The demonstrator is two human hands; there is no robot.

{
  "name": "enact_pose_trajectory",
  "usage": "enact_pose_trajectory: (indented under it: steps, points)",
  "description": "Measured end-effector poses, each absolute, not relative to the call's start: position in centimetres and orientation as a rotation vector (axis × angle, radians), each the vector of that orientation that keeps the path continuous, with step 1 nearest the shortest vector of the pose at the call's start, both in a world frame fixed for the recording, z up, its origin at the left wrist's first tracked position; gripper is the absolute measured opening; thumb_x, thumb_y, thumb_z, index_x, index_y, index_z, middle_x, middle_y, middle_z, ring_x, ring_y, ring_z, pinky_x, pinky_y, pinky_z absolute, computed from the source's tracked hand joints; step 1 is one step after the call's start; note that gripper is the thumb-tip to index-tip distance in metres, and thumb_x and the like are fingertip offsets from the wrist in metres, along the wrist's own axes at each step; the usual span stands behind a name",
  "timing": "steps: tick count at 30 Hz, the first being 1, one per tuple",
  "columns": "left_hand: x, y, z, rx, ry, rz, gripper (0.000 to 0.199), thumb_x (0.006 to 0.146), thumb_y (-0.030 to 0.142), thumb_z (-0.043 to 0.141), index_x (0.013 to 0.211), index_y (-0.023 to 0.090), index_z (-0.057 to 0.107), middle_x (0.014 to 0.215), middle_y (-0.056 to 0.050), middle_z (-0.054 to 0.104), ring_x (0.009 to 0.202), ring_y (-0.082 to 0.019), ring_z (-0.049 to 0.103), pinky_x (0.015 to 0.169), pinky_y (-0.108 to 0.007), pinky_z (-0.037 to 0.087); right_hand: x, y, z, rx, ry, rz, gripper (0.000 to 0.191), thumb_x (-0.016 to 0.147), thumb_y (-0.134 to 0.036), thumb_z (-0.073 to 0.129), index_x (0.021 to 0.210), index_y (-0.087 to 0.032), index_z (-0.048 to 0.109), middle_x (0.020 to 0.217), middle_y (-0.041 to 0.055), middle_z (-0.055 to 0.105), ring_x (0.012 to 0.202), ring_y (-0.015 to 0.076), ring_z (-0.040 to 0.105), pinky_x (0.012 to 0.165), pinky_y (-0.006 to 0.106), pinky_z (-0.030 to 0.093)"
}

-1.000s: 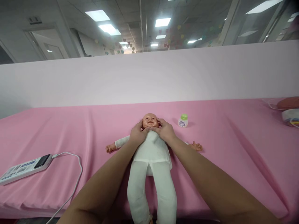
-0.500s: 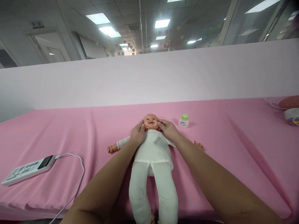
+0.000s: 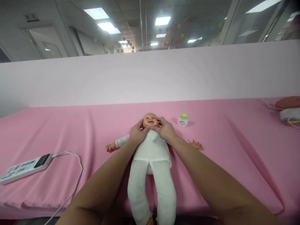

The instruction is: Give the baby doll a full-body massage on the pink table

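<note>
A baby doll (image 3: 152, 151) in a white top and white trousers lies on its back, arms spread to the sides. My left hand (image 3: 138, 132) cups one side of its head, the thumb at the chin. On the other side my right hand (image 3: 165, 128) does the same, with its thumb meeting the left one below the doll's mouth. The fingers curl behind the cheeks, so their tips are partly hidden. A small clear bottle with a green cap (image 3: 182, 120) stands to the right of the head, touched by neither hand.
Pink cloth (image 3: 225, 175) covers the table, with folds at left and right. A white power strip-like device (image 3: 25, 168) with a cable lies at left. Brown and white objects (image 3: 289, 107) sit at the far right edge. A low white wall (image 3: 150, 79) runs behind.
Both thumbs have moved from the sides of the doll's face inward and down to its chin. The fingers stay around its head. The view has shifted slightly.
</note>
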State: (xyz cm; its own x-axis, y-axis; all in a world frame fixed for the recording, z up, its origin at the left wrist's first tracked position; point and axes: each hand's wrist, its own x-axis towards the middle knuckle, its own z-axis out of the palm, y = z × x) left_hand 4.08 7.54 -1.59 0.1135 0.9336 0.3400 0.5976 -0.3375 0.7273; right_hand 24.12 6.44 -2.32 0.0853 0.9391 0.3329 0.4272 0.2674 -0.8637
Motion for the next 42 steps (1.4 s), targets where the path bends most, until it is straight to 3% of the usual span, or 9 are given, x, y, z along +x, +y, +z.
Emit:
enact_pose_trajectory:
  steps: [9,15,23,27,31,35,39,42]
  points:
    - [3.6,8.5,-2.4,1.866,1.415,1.148,0.062,0.099,0.043,0.06,0.154,0.016,0.053,0.148,-0.01,0.063,0.136,-0.026,0.061,0.117,-0.037,0.045,25.3,8.1,-3.5,-1.113,-1.503,0.859,0.05,0.09,-0.04,0.075,0.137,-0.028,0.065,0.137,0.006,0.07,0.122,0.0253,0.068,0.108,0.045,0.052]
    - [3.5,8.8,-2.5,1.817,1.375,1.172,0.054,0.103,0.042,0.051,0.151,0.019,0.056,0.151,-0.008,0.06,0.142,-0.024,0.055,0.12,-0.038,0.041,25.3,8.2,-3.6,-1.131,-1.49,0.836,0.047,0.098,-0.05,0.064,0.138,-0.026,0.065,0.138,0.0066,0.07,0.125,0.025,0.066,0.11,0.045,0.051]
    - [4.2,7.4,-1.6,1.951,1.473,1.122,0.061,0.09,0.058,0.068,0.139,0.022,0.065,0.123,-0.007,0.077,0.109,-0.027,0.072,0.092,-0.033,0.057,24.0,6.5,-2.6,-1.334,-1.536,0.619,0.071,0.079,-0.061,0.082,0.139,-0.03,0.061,0.131,0.0083,0.073,0.118,0.0286,0.07,0.103,0.045,0.054]
    - [4.2,7.4,-1.6,1.974,1.507,1.119,0.059,0.089,0.057,0.07,0.136,0.021,0.067,0.117,-0.008,0.078,0.106,-0.027,0.072,0.089,-0.034,0.057,23.7,6.2,-2.1,-1.376,-1.543,0.58,0.066,0.077,-0.057,0.085,0.134,-0.03,0.064,0.126,0.0078,0.075,0.114,0.0293,0.071,0.1,0.045,0.056]
    - [3.9,7.6,-1.8,1.978,1.459,1.129,0.057,0.092,0.053,0.067,0.14,0.021,0.065,0.123,-0.008,0.077,0.111,-0.027,0.072,0.095,-0.035,0.056,24.3,6.8,-2.4,-1.289,-1.511,0.667,0.058,0.083,-0.049,0.081,0.135,-0.028,0.065,0.132,0.0057,0.073,0.12,0.0273,0.069,0.106,0.044,0.053]
    - [3.7,8.4,-2.4,1.898,1.421,1.156,0.057,0.096,0.042,0.063,0.148,0.019,0.058,0.141,-0.009,0.069,0.128,-0.026,0.066,0.11,-0.036,0.05,25.1,7.7,-3.0,-1.187,-1.5,0.791,0.054,0.089,-0.044,0.074,0.139,-0.026,0.065,0.142,0.0051,0.068,0.13,0.0257,0.065,0.114,0.044,0.048]
    - [3.8,8.9,-2.8,1.81,1.406,1.176,0.054,0.103,0.04,0.05,0.151,0.014,0.056,0.152,-0.011,0.059,0.142,-0.024,0.055,0.122,-0.037,0.039,25.4,8.0,-3.2,-1.198,-1.521,0.742,0.045,0.097,-0.047,0.064,0.138,-0.027,0.067,0.143,0.0044,0.068,0.133,0.0251,0.063,0.117,0.045,0.045]
    - [3.9,8.6,-2.6,1.812,1.438,1.181,0.053,0.106,0.042,0.044,0.149,0.014,0.058,0.152,-0.012,0.059,0.143,-0.024,0.054,0.122,-0.037,0.037,25.1,7.5,-3.0,-1.243,-1.534,0.684,0.048,0.097,-0.053,0.063,0.138,-0.029,0.067,0.14,0.0048,0.069,0.13,0.0256,0.064,0.115,0.045,0.047]
